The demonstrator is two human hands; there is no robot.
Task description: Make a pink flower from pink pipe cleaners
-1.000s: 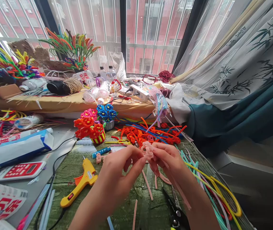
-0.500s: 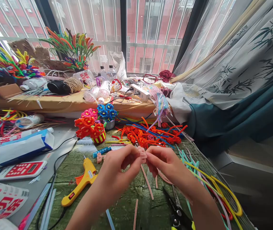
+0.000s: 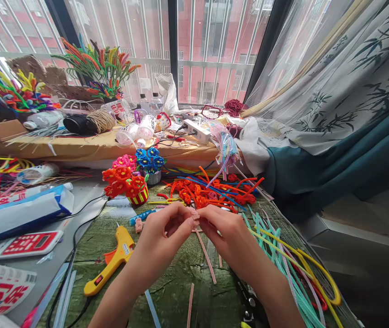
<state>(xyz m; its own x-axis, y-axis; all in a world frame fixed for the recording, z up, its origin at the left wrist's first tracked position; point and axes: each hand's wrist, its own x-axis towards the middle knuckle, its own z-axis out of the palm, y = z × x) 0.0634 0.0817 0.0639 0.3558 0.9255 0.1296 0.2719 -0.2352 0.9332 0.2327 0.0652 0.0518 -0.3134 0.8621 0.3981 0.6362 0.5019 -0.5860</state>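
Note:
Between my fingertips is a small pink piece of coiled pipe cleaner [image 3: 194, 215], held above the green table. My left hand [image 3: 163, 237] pinches it from the left, thumb and forefinger closed on it. From the right, my right hand [image 3: 227, 232] grips its other side, its fingers bent and partly hidden. Loose pink pipe cleaners [image 3: 205, 256] lie on the table below. A second small pink coiled piece [image 3: 139, 225] rests left of my left hand, beside a blue tube [image 3: 141, 217]. Under my right forearm, scissors [image 3: 249, 300] are partly covered.
A yellow hot glue gun [image 3: 114, 262] lies at left, its cord trailing to the front. Pots of pipe-cleaner flowers [image 3: 122, 182] stand behind, near a heap of red pipe cleaners [image 3: 208, 193]. Mint and yellow stems [image 3: 290, 259] spread along the right. A calculator [image 3: 27, 245] lies far left.
My right hand has turned and moved in closer to my left, covering more of the pink piece. My right forearm now covers more of the scissors. The view has shifted slightly.

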